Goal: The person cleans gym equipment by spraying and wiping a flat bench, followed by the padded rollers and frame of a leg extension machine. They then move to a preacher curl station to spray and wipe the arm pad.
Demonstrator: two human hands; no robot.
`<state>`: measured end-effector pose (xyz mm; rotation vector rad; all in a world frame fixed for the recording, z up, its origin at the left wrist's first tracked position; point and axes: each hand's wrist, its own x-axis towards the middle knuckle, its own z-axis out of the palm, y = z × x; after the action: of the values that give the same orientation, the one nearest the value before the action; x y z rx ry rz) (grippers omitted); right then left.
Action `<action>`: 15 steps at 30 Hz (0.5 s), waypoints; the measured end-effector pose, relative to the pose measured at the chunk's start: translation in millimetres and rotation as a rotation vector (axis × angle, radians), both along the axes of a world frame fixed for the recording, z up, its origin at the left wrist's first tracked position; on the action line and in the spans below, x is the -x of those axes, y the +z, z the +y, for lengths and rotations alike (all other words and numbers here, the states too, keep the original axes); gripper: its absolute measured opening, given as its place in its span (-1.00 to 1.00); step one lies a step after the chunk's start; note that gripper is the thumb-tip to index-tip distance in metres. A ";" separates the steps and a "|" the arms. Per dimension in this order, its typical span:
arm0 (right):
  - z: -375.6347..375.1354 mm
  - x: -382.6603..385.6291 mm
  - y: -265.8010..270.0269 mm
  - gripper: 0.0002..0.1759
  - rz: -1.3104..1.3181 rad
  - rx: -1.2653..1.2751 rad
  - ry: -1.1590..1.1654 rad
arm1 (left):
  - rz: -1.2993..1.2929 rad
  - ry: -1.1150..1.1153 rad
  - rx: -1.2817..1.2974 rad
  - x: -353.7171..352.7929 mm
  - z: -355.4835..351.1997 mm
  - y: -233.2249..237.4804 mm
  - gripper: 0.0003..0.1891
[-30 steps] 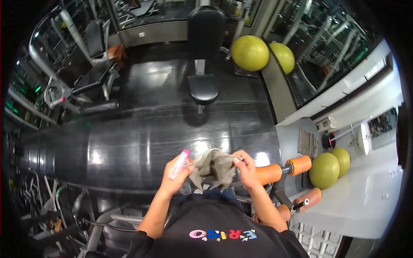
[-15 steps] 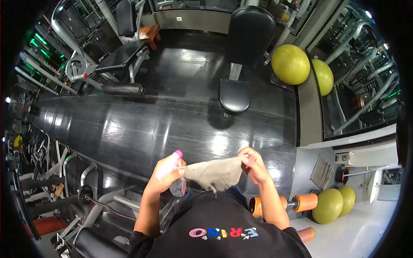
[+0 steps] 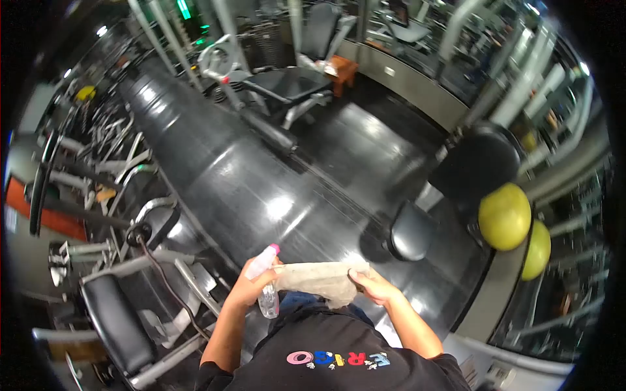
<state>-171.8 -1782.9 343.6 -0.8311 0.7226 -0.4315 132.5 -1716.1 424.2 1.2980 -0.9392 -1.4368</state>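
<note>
A clear spray bottle with a pink and white top is gripped in my left hand, which also pinches one end of a beige cloth. The cloth's other end is between the thumb and fingers of my right hand. It hangs stretched between both hands, in front of my black shirt. The bottle stands roughly upright, its lower part showing below my left hand.
A bench machine stands ahead, near an orange wooden stool. A black padded seat and a yellow-green ball are at the right. Left are a padded bench and a curved bar.
The view has turned left, so the machines and balls have shifted right in it. My hands still hold the bottle and cloth; the cloth's top edge is now straighter.
</note>
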 end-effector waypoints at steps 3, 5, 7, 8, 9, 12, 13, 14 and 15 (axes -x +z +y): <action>-45.7 -25.4 -16.2 -0.48 0.167 0.157 0.017 | -0.008 0.098 -0.014 -18.7 -2.7 -19.0 -0.86; -66.5 -67.5 46.4 -0.44 0.324 0.153 -0.065 | 0.106 0.210 0.003 -31.2 -8.2 -34.0 -0.85; -90.6 -88.1 13.4 -0.39 0.396 0.113 -0.063 | 0.109 0.277 -0.003 -47.6 -18.4 -34.5 -0.83; -95.0 -105.1 -23.3 -0.37 0.274 0.149 -0.183 | 0.172 0.312 -0.002 -55.3 -25.9 -33.3 -0.82; -105.0 -115.7 -25.3 -0.39 0.250 0.066 -0.161 | 0.235 0.343 0.002 -66.5 -33.8 -32.7 -0.82; -112.9 -179.5 2.5 -0.46 0.294 -0.192 -0.280 | 0.220 0.337 0.008 -106.6 -53.6 -39.1 -0.84; -121.6 -187.2 20.9 -0.48 0.349 -0.289 -0.175 | 0.178 0.305 -0.005 -116.4 -58.4 -40.7 -0.86; -135.2 -192.4 25.4 -0.48 0.364 -0.284 -0.139 | 0.195 0.326 -0.004 -123.7 -62.6 -42.2 -0.78; -153.4 -193.6 29.1 -0.49 0.415 -0.224 0.070 | 0.202 0.361 -0.003 -128.7 -64.8 -46.0 -0.78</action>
<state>21.8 -1936.2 372.7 -0.7378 1.1003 -0.1092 261.2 -1780.8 378.2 1.2246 -0.5372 -1.2568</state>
